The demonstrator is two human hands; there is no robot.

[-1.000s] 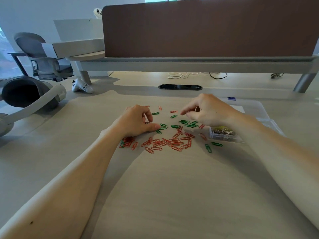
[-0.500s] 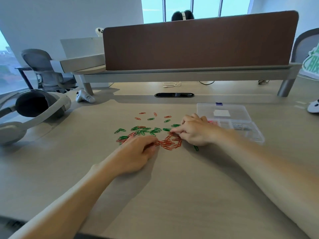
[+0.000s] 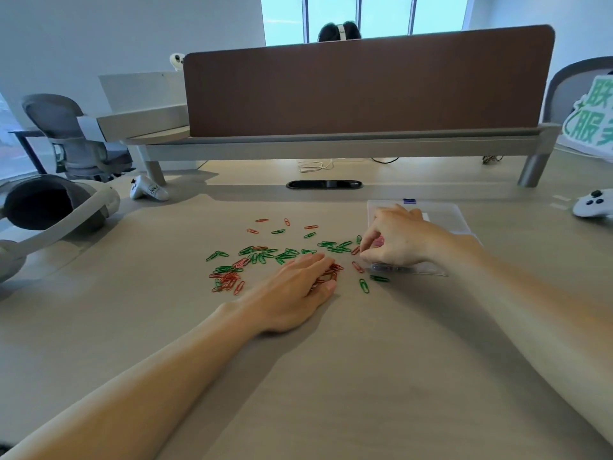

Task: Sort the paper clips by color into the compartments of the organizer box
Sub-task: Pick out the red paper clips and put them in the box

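Observation:
Red paper clips (image 3: 229,279) and green paper clips (image 3: 285,254) lie scattered mid-desk. My left hand (image 3: 295,290) lies flat with straight fingers pressing on a clump of red clips. My right hand (image 3: 396,239) hovers over the left edge of the clear organizer box (image 3: 444,217), fingers curled, holding pinkish-red clips. Two green clips (image 3: 364,285) lie apart near the box's front corner. Most of the box's compartments are hidden under my right hand.
A VR headset (image 3: 49,207) sits at the left edge, a white controller (image 3: 147,190) behind it and another controller (image 3: 593,205) at far right. A brown divider screen (image 3: 365,81) and its shelf bound the back. A cable slot (image 3: 324,184) lies behind the clips.
My right hand lifted off the red clump and moved right to the box's edge with clips in it. My left hand slid forward onto the red clump. The view tilted up.

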